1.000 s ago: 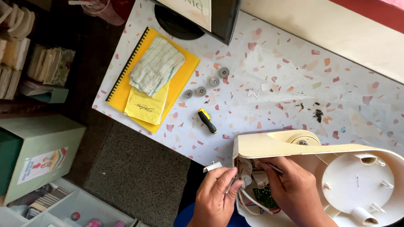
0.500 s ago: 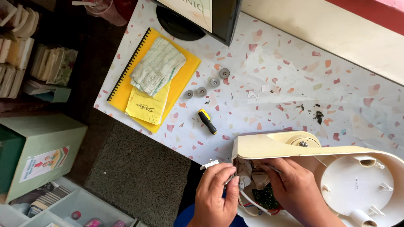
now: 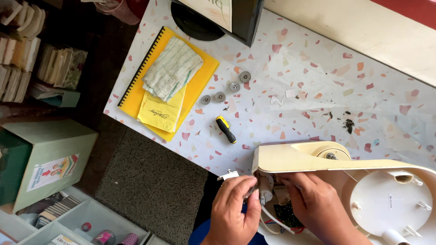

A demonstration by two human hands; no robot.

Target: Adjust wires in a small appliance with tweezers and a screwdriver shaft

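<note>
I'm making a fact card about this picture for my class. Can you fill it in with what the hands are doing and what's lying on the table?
Left hand: fingers pinch a small white part at the open end of the cream appliance shell
Right hand: reaching inside the shell, by the wires
Table: white with coloured speckles
Tool: small yellow and black screwdriver, untouched
Loose parts: four round grey discs
Other: yellow notebook with folded cloth on top

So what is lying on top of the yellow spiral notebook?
On the yellow spiral notebook lies a folded striped cloth, overlapping a yellow printed paper that extends past the notebook's lower edge. Whatever is under the cloth or the notebook cannot be seen.
</note>
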